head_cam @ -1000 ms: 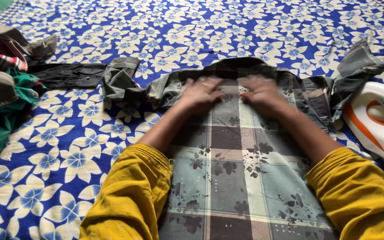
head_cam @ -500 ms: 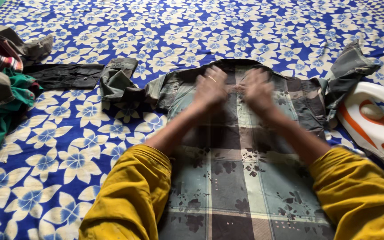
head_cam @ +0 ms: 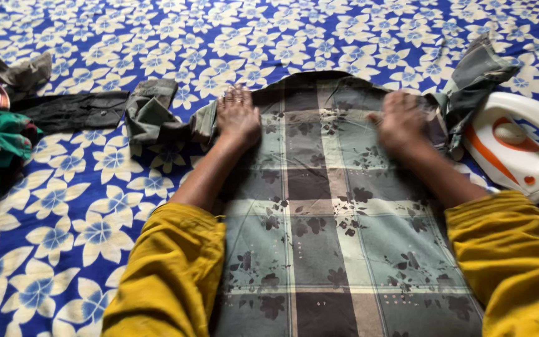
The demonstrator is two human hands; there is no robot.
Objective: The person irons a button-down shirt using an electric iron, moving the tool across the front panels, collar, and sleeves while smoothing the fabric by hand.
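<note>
having slid apart, left hand point(head_cam: 238, 115) and right hand point(head_cam: 402, 122) press spread flat on the shirt point(head_cam: 319, 224).

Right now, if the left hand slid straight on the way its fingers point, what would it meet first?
The left hand lies flat on the shirt, fingers pointing away. It would probably cross the shirt's top edge onto the flowered sheet; nothing else seems to lie in that line.
</note>
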